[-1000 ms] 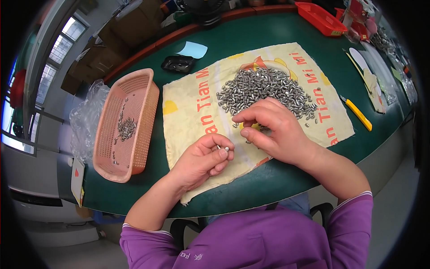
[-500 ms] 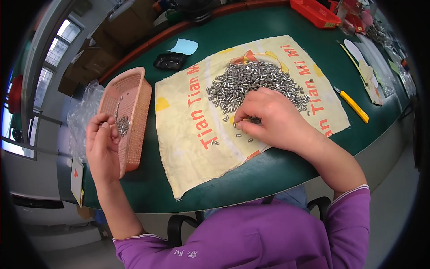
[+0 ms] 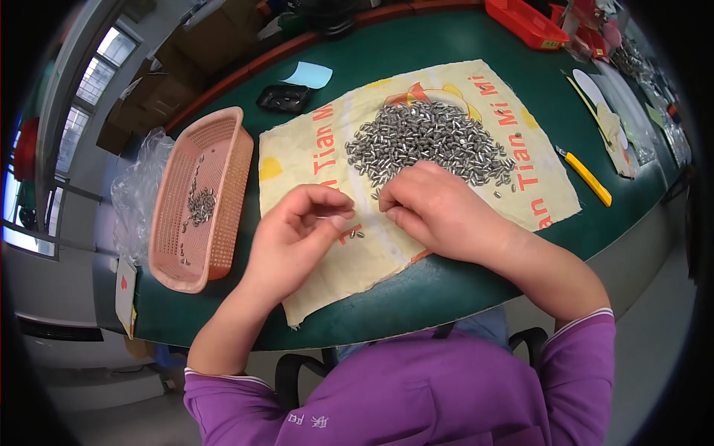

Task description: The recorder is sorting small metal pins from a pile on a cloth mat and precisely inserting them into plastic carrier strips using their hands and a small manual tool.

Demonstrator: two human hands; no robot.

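Open cloth (image 3: pixel 312 171) between the pink basket (image 3: pixel 230 186) and the pile of metal pieces (image 3: pixel 428 141), easy to pass. Right side's tighter, with a yellow knife (image 3: pixel 587 177) near the cloth edge.

My left hand (image 3: pixel 297 230) lies palm toward me, fingers (image 3: pixel 327 201) curled inward, thumb tip meeting the forefinger tip. My right hand (image 3: pixel 439 212) rests knuckles up just beside it, fingers bent down, fingertips pointing left. Both forearms are bare, converging from purple sleeves pushed up near the elbows.
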